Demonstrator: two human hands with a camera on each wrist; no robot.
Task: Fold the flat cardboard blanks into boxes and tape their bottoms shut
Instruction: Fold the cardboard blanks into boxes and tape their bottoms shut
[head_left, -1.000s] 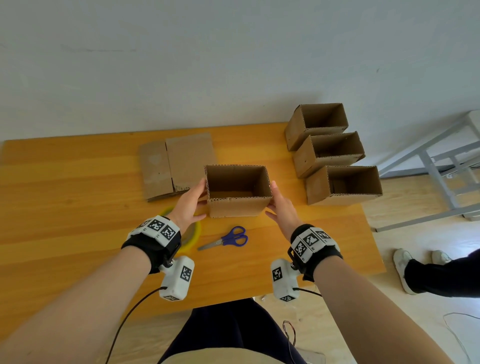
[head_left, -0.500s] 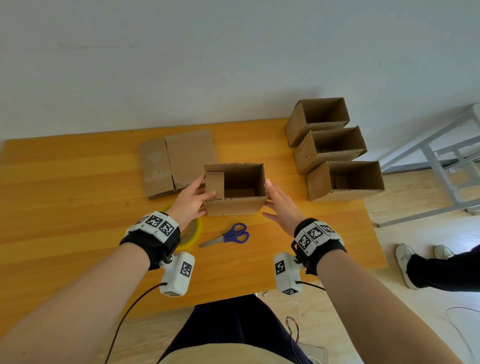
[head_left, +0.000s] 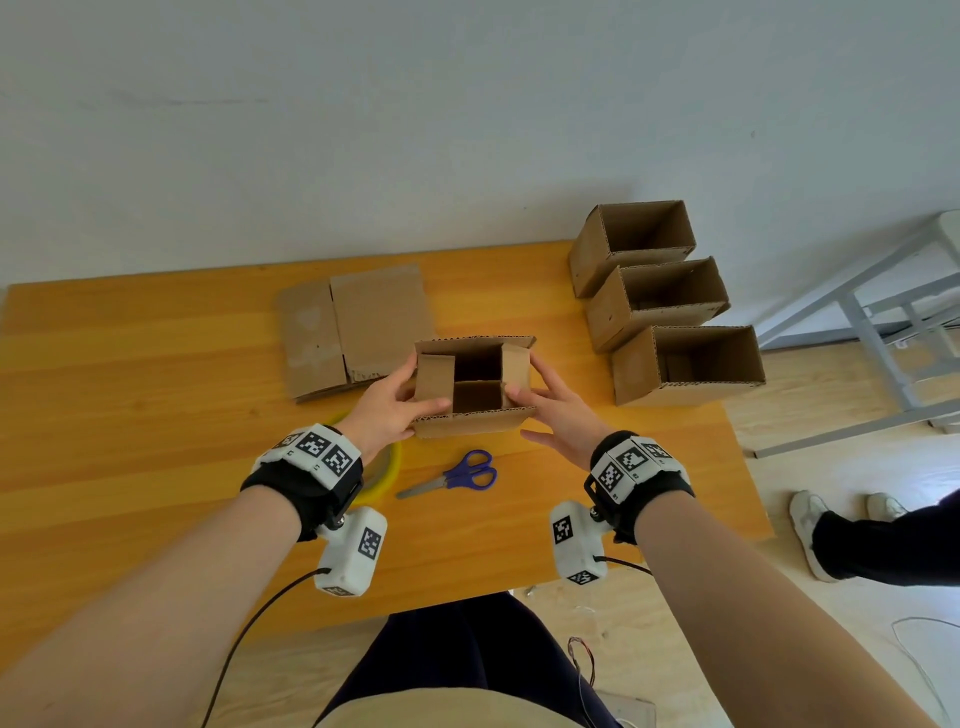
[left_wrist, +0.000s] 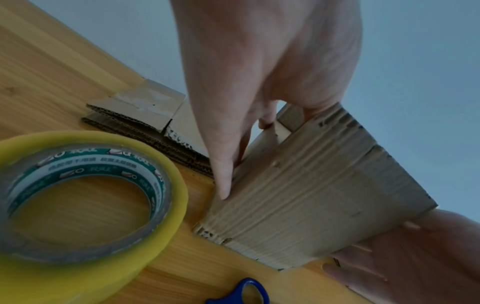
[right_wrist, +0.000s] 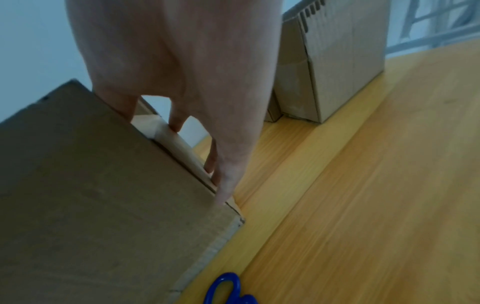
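A half-folded cardboard box (head_left: 475, 423) stands on the wooden table (head_left: 130, 389) in front of me, open side up. Its two short flaps are bent inward over the opening. My left hand (head_left: 389, 402) lies against the box's left side, thumb pressing on the left flap. My right hand (head_left: 556, 415) lies against the right side, thumb on the right flap and fingers spread straight. The wrist views show straight fingers along the box (left_wrist: 311, 195) (right_wrist: 91, 195) walls. A pile of flat blanks (head_left: 358, 332) lies behind it to the left.
Three folded boxes (head_left: 685, 364) stand in a row at the table's right end. A yellow tape roll (head_left: 387, 467) lies under my left wrist, with blue-handled scissors (head_left: 457, 475) beside it. A metal frame (head_left: 857, 322) and another person's feet (head_left: 810, 525) are off the right edge.
The box's top was fully open. The left short flap went down first, then the right one. Both thumbs have moved onto the flaps.
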